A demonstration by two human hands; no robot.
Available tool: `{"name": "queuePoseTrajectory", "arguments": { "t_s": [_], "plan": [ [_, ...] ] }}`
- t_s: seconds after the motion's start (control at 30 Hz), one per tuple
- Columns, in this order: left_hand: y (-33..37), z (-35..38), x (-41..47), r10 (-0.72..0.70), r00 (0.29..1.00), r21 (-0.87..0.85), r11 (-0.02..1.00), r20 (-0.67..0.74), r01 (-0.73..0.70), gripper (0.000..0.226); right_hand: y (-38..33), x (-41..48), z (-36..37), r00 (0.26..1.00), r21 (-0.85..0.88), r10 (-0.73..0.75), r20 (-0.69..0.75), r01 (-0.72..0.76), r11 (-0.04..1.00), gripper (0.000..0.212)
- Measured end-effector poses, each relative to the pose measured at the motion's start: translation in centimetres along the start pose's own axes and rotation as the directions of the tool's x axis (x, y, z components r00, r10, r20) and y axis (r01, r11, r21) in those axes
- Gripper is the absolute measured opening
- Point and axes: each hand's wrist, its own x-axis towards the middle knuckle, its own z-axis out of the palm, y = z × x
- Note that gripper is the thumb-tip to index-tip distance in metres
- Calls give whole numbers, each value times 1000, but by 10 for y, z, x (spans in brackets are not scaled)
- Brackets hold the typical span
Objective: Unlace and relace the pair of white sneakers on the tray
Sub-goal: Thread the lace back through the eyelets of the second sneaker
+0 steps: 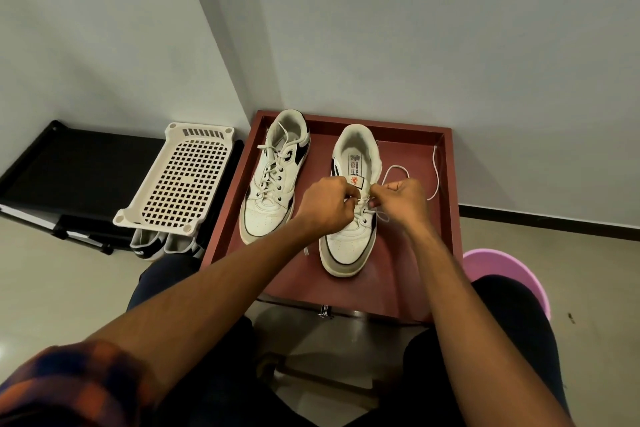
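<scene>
head view: both hands are working on the lace of one white sneaker on the tray.
the left hand and the right hand are curling their fingers and pinching the white lace between them, over the sneaker lying just under the fingers. the free lace end is trailing to the right of the right fingers on the red tray. the other sneaker, laced, is standing left of the left fingers, apart from them.
</scene>
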Motion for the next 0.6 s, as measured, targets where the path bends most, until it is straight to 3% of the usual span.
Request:
{"name": "queuePoseTrajectory", "arguments": {
  "t_s": [0.6],
  "plan": [
    [7,-3,10,101,991,71,992,93,-108,24,7,6,2,999,115,30,19,-32,993,24]
  ]
}}
